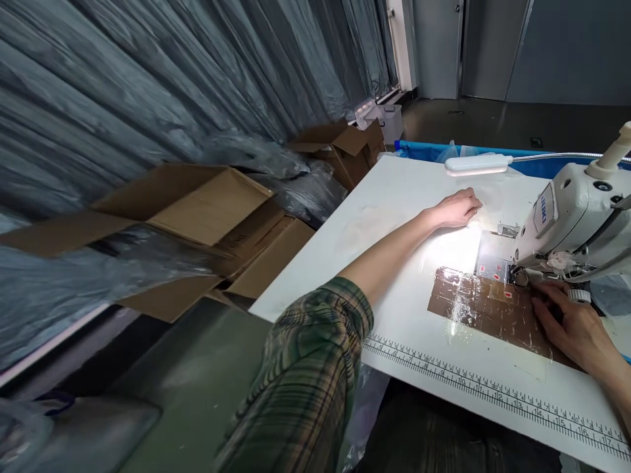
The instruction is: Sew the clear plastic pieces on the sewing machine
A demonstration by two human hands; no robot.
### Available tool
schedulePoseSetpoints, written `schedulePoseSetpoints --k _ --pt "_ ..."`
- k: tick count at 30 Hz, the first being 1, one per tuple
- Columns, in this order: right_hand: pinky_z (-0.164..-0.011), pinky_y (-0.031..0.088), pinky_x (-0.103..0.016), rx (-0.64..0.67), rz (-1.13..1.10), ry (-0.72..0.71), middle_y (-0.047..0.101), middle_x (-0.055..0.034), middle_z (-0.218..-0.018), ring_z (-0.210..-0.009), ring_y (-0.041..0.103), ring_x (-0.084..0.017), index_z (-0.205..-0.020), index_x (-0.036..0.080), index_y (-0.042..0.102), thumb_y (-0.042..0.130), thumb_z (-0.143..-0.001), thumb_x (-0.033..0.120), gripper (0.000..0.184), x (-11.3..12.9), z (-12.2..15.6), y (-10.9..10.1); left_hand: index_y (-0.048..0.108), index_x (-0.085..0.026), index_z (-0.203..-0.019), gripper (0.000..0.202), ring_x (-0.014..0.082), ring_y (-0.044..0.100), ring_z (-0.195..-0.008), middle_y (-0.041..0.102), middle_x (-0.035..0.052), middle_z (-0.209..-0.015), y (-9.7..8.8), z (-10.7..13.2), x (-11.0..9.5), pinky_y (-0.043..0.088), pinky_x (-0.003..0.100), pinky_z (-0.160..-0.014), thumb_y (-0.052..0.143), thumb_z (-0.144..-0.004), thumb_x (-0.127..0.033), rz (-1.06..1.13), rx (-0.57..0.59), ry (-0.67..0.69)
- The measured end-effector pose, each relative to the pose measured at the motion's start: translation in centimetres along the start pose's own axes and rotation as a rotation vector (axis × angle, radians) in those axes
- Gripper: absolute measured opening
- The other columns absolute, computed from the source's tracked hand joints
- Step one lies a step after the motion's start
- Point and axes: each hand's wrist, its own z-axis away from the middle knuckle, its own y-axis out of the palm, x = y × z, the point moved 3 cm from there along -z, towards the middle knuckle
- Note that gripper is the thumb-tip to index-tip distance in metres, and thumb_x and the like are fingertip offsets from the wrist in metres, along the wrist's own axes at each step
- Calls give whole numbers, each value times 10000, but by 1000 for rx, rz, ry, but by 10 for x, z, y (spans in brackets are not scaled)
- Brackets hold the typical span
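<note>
My left hand (456, 208) lies flat on the white sewing table (394, 217), fingers stretched toward the lit patch left of the sewing machine (566, 230). It holds nothing. My right hand (574, 322) rests low under the machine head, fingers extended onto a brown taped panel (473, 305) set into the table by the needle area (517, 276). Whether something thin lies under those fingers is unclear. The plaid sleeve (305, 368) of my left arm crosses the table's front edge.
A ruler scale (493, 387) runs along the table's near edge. A white gooseneck lamp (478, 164) hangs over the table. Open cardboard boxes (207, 217) and dark plastic sheeting (148, 79) crowd the left side. A blue bin edge (428, 148) lies behind the table.
</note>
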Motion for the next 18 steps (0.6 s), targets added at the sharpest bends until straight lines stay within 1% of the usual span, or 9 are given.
schedulePoseSetpoints --k 2,4,6,9,11,13,15,17,18 --pt "-800 602 -470 -20 8 -8 674 -141 -1041 -934 710 -317 -1163 185 716 429 -916 503 495 -1 0 1 584 -111 -1331 488 289 574 -1235 573 188 -1372 -1 -1 5 473 423 -971 388 -886 -70 -21 -21 -36" --pt "-793 605 -473 -31 19 -15 673 -151 -1069 -936 713 -322 -1167 183 718 426 -918 501 498 -2 0 2 533 -116 -1383 619 283 523 -1310 520 185 -1450 -5 -1 2 444 447 -1023 376 -798 12 -24 -95 -10" --pt "-769 609 -468 -29 28 -15 676 -144 -1067 -900 719 -316 -1169 205 720 434 -917 503 484 -1 0 3 564 -122 -1340 650 247 564 -1251 580 161 -1385 -8 -1 -9 452 413 -1015 374 -738 35 2 -117 103" --pt "-744 610 -474 -19 18 13 682 -137 -1034 -870 721 -321 -1172 224 721 442 -901 510 483 0 0 2 651 -175 -1197 518 198 645 -1057 679 91 -1209 -6 4 -32 488 351 -940 425 -757 -24 45 -25 314" --pt "-741 604 -479 -10 -26 60 692 -141 -1021 -870 717 -331 -1143 218 729 457 -876 528 491 -1 -1 -2 663 -202 -1169 410 201 653 -1012 693 76 -1164 -4 12 -44 481 362 -938 505 -798 -126 32 37 383" --pt "-726 599 -456 44 -118 122 717 -117 -968 -846 712 -323 -1036 233 745 512 -842 555 442 -7 -4 -7 640 -203 -1223 418 220 651 -1000 696 91 -1144 -3 20 -49 453 398 -966 572 -811 -226 3 65 374" --pt "-692 591 -418 98 -228 204 731 -78 -831 -795 703 -309 -878 251 744 572 -810 566 365 -16 -11 -14 610 -188 -1280 458 222 650 -997 709 96 -1113 -4 27 -49 433 405 -978 571 -828 -250 38 76 325" --pt "-661 582 -401 69 -270 291 698 -61 -680 -750 689 -305 -762 241 730 580 -818 557 354 -24 -21 -23 598 -177 -1302 449 201 654 -995 729 85 -1094 -7 31 -44 448 366 -956 533 -861 -234 155 71 274" --pt "-662 579 -397 44 -248 309 692 -61 -674 -755 686 -300 -761 226 732 575 -847 546 366 -27 -27 -28 594 -174 -1310 443 191 657 -986 736 81 -1094 -9 33 -42 463 344 -930 516 -878 -235 214 67 256"
